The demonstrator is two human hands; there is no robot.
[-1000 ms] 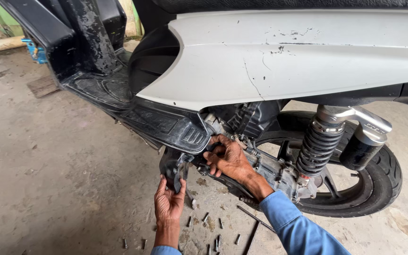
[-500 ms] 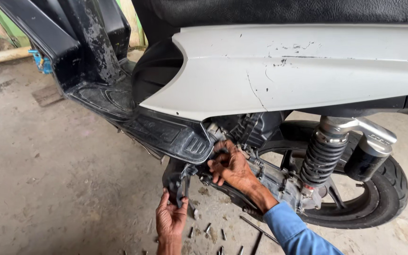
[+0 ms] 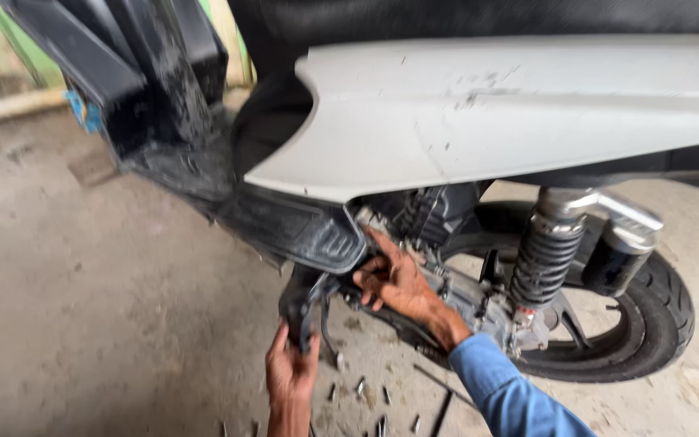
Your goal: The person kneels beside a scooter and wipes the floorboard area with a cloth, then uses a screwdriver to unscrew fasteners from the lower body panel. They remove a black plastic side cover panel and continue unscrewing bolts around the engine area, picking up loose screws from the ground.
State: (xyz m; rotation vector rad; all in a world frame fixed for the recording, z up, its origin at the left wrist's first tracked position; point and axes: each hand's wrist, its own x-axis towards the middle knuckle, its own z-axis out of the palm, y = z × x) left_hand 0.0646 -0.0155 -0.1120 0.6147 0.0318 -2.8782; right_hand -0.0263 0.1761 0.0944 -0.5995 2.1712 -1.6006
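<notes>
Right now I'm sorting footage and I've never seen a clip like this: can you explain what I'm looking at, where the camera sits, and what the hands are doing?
The camera is worn on a person's head and looks down at their own two hands. In front is a scooter with a white side panel, a black footboard, a rear tyre and a coil shock absorber. The left hand grips a dark metal part hanging under the footboard. The right hand, in a blue sleeve, reaches into the engine area below the panel; what it holds is hidden. Small bolts lie scattered on the concrete floor. The picture is somewhat blurred.
</notes>
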